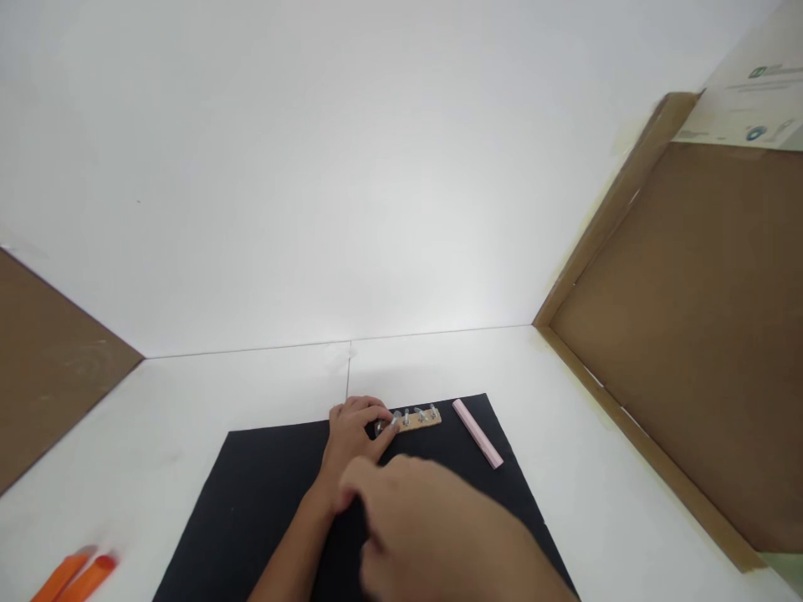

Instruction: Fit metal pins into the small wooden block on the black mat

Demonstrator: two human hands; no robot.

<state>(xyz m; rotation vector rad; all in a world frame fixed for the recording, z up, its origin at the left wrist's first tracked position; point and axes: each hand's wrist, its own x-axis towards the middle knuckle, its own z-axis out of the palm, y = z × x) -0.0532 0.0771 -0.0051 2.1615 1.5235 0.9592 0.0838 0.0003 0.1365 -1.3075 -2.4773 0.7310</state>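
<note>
Wooden strip (423,421) studded with metal bolts (420,413) is lying on a black mat (269,493) under the left hand (350,439), whose fingers are clamping its left end. Right hand (427,522), blurred, is hovering just beside the left wrist, its grip unclear. Pink stick (478,433) is lying right of the hands; two orange sticks (72,577) are resting on the counter (590,401), well left.

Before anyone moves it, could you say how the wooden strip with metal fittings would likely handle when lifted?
The wooden strip looks stiff, being a narrow flat board, and probably light. The metal fittings standing along it may make it tip or snag.
</note>
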